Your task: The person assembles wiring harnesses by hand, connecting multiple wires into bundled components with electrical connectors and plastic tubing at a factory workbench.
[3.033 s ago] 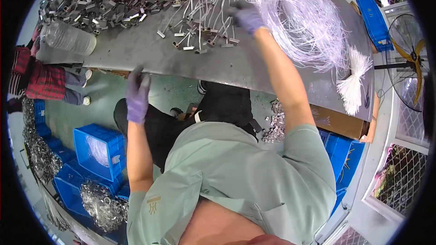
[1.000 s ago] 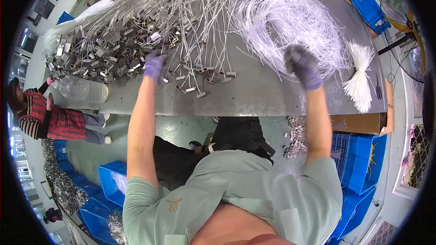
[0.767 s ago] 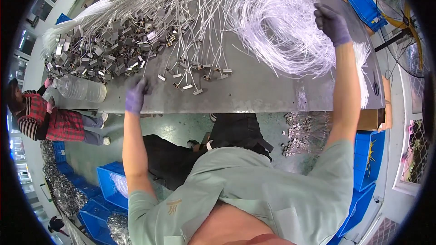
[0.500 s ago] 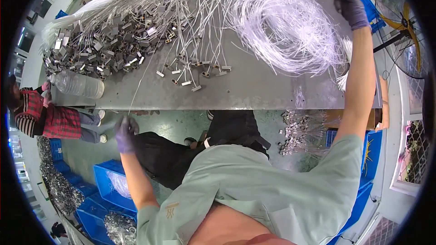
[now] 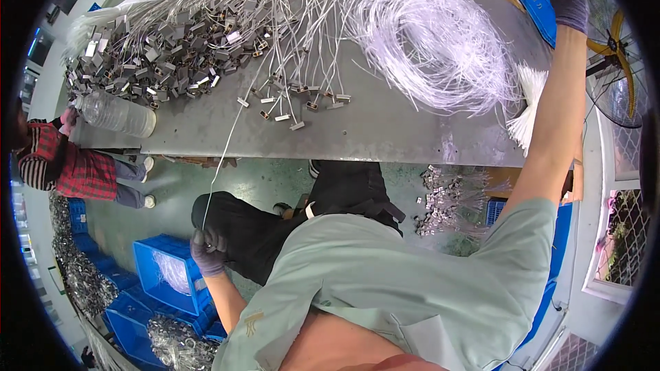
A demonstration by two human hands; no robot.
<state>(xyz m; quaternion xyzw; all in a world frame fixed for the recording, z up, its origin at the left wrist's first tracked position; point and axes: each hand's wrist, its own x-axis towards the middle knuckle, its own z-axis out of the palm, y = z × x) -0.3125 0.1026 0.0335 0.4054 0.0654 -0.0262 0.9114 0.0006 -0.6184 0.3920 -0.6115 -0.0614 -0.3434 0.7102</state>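
Note:
My left hand [image 5: 208,251], in a grey glove, is low and in front of the table's near edge. Its closed fingers pinch a thin pale wire [image 5: 223,154], which rises over the edge to the wires on the table. My right hand [image 5: 566,1], gloved too, is stretched out to the far right beside a blue bin [image 5: 535,5]. Its fingers are curled; a small thing shows at the tips, too small to name. On the table lie a heap of small grey metal clips [image 5: 161,62] with wires and a big loose coil of clear strands [image 5: 440,89].
A clear plastic bottle [image 5: 117,114] lies at the table's left. A bundle of white strands [image 5: 526,113] sits by the right edge. A caged fan [image 5: 614,55] stands close to my right arm. Blue crates [image 5: 155,264] are on the floor; another person [image 5: 79,172] stands at left.
My left hand has come down and nearer to me, drawing the wire longer over the table edge. My right hand has moved farther out and to the right, beyond the table.

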